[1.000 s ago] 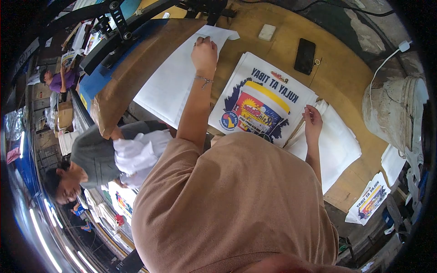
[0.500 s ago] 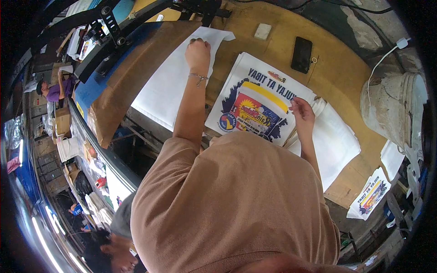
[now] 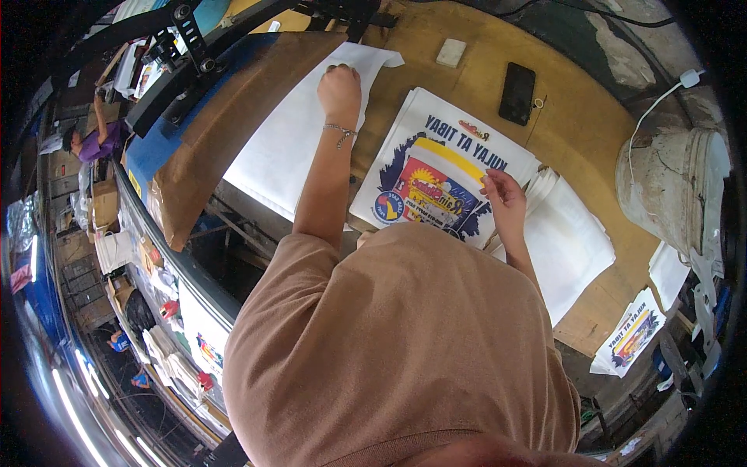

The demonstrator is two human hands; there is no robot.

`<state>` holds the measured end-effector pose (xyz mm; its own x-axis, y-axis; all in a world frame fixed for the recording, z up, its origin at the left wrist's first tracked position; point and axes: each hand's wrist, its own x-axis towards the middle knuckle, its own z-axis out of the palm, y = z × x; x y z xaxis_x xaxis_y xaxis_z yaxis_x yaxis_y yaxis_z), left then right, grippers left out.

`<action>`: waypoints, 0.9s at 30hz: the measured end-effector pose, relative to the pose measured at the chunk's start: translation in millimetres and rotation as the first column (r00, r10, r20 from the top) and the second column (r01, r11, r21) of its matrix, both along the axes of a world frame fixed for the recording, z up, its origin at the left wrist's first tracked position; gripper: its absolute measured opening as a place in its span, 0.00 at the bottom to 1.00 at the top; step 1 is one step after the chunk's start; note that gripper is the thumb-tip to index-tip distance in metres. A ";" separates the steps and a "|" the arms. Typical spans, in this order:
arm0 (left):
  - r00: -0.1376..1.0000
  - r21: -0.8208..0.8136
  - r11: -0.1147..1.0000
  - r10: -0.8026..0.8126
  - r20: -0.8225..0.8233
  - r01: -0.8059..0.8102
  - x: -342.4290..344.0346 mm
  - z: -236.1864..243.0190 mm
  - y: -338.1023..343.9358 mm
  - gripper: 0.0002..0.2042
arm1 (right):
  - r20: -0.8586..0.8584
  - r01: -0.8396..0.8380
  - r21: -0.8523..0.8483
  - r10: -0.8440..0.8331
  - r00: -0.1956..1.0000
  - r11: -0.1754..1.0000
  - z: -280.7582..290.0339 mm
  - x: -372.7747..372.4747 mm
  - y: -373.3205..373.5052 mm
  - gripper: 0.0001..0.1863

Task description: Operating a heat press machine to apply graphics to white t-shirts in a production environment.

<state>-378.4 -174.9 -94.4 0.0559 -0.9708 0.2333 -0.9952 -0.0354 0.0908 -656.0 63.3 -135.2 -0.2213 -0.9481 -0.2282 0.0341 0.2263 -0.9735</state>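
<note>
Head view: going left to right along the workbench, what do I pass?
Brown paper-covered board → plain white sheet under the left hand → printed sheet stack touched by the right hand → black phone → white bucket.

We see a printed sheet (image 3: pixel 443 183) topping a white stack on the wooden table, its picture blue, yellow and red. A smaller matching sheet (image 3: pixel 629 342) lies at the table's right edge. A dark phone (image 3: pixel 517 93) lies beyond, its screen seemingly off.
</note>
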 end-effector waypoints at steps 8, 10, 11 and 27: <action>0.995 0.040 0.999 0.029 0.099 -0.033 0.5 -1.1 -2.1 0.08 | 0.041 -0.046 -0.001 0.046 0.998 0.999 3.9 12.2 1.7 0.13; 0.999 0.021 1.000 0.005 0.032 -0.006 0.7 1.7 2.4 0.06 | 0.068 -0.036 0.025 0.034 0.997 0.999 6.5 14.8 1.8 0.12; 0.999 0.004 1.000 0.012 0.031 -0.012 -0.5 4.0 7.1 0.06 | 0.052 -0.054 0.001 0.054 0.997 0.999 7.5 16.7 1.9 0.12; 0.666 -0.135 0.766 -0.620 -0.415 0.629 -117.6 68.3 180.6 0.09 | -0.635 -0.530 -0.130 0.340 0.694 0.838 -11.9 102.2 -1.7 0.20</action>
<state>-496.0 5.7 -26.2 -0.4798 -0.8179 0.3175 -0.6483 0.5743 0.4999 -553.8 61.6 -147.1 0.2374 -0.9673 0.0895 -0.5712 -0.2135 -0.7926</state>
